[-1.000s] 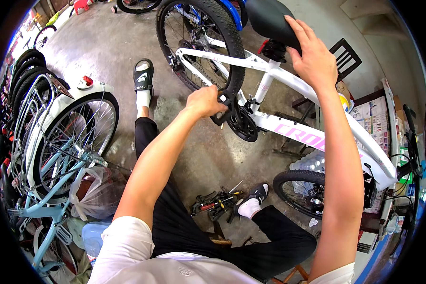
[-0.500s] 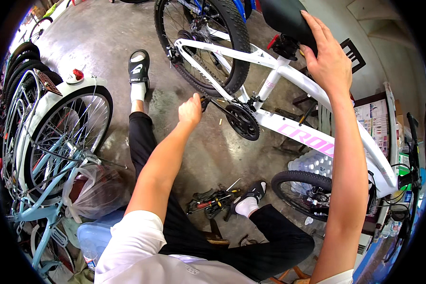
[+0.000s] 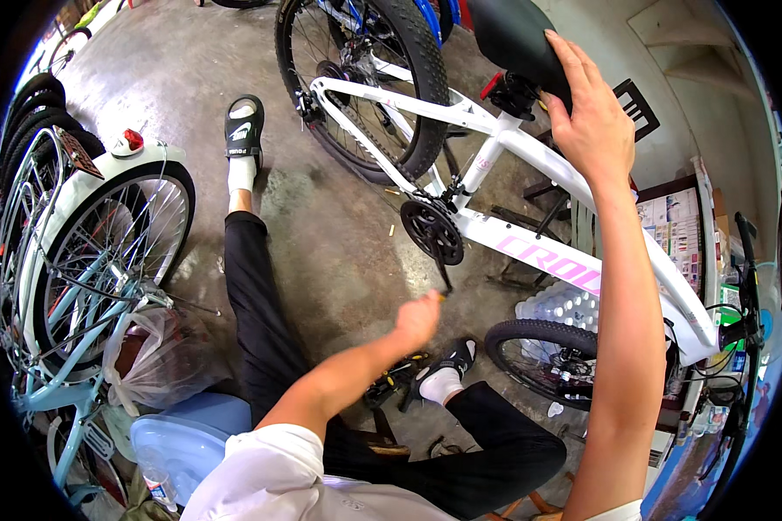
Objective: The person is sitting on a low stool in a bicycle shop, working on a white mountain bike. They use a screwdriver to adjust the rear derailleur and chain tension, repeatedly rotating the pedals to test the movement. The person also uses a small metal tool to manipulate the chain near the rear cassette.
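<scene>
A white bicycle frame (image 3: 521, 234) with pink lettering leans across the right half. My left hand (image 3: 417, 317), blurred, is closed on the pedal (image 3: 441, 296) at the lower end of the crank arm (image 3: 442, 269), below the black chainring (image 3: 421, 224); the pedal is mostly hidden. High on the right, my right hand (image 3: 586, 117) grips the side of the black saddle (image 3: 508, 35), thumb near the seatpost clamp (image 3: 513, 95). The rear wheel (image 3: 426, 104) is upper centre, the front wheel (image 3: 513, 347) lower right.
A light blue bicycle (image 3: 69, 399), tyres (image 3: 35, 95), a bagged item (image 3: 156, 356) and a blue plastic tub (image 3: 182, 443) crowd the left. Tools (image 3: 382, 382) lie by my sandalled foot. Bottle packs (image 3: 556, 304), a black chair (image 3: 634, 108) and a counter (image 3: 695, 226) are at the right.
My left hand has swung the pedal and crank from behind the chainring down and toward me, to below it. My right hand stays on the saddle.
</scene>
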Demonstrator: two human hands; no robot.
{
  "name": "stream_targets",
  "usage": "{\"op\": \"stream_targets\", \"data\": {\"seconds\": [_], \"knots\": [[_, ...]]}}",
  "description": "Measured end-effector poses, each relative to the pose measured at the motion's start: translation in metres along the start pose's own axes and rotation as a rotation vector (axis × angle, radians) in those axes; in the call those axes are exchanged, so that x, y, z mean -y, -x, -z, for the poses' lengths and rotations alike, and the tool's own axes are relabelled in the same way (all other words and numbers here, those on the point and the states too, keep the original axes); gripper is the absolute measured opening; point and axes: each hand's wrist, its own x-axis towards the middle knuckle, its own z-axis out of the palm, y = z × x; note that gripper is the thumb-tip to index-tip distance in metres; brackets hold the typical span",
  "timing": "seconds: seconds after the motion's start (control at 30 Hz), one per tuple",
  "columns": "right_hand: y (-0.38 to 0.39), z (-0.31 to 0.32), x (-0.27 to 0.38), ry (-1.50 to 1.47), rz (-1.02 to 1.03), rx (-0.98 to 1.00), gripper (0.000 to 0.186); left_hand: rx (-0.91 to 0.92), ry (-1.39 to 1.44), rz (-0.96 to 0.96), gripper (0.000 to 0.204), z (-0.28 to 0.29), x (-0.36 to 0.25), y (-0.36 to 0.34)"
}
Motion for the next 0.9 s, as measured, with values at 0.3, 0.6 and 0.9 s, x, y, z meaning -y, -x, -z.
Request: {"op": "stream_targets", "data": {"seconds": [0.3,0.6,0.9], "knots": [[-0.001,0.001,-0.002,0.002,-0.016,0.018,0.073,-0.705,-0.374,-0.130,0.012,0.232,-0.040,0.007],[-0.004,0.004,0.006,0.009,-0.038,0.032,0.073,-0.617,-0.182,0.106,0.022,0.173,0.190,-0.076],[0.002,-0.003,-0.001,0.020,0.011,0.001,0.072,-0.016,0.291,-0.002,0.045,0.013,0.016,0.019]]}}
